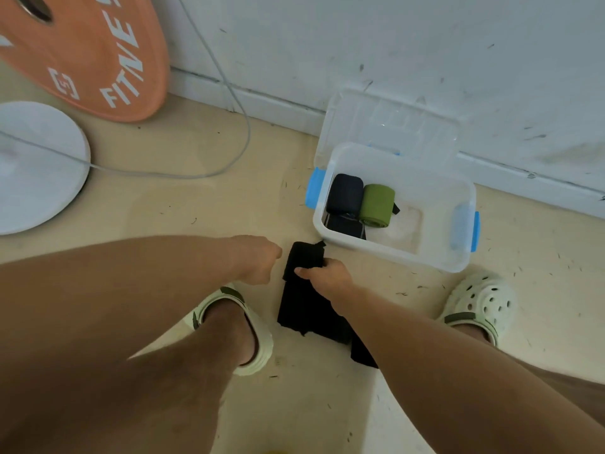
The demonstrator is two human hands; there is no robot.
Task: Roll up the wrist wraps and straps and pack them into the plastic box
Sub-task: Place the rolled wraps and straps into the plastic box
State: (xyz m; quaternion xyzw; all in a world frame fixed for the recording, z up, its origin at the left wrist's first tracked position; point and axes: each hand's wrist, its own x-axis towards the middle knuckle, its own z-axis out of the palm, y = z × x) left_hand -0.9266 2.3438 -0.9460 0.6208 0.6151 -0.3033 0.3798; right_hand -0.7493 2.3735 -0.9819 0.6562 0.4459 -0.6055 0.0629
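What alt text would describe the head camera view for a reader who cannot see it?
A right hand grips a black fabric wrap on the beige floor, the closed left hand beside it. Just beyond, an open clear plastic box holds a navy roll and a green roll.

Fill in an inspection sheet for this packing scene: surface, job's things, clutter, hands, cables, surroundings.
Surface: beige floor, specked with dark bits.
Job's things: open plastic box holding a black roll and a green roll; black wrap on the floor, partly rolled.
Clutter: nothing seen.
Hands: right hand has a grip on the wrap's rolled end; left hand closed beside it.
Cables: grey cable looping across the floor.
Surroundings: orange weight plate, white round base, scuffed wall.
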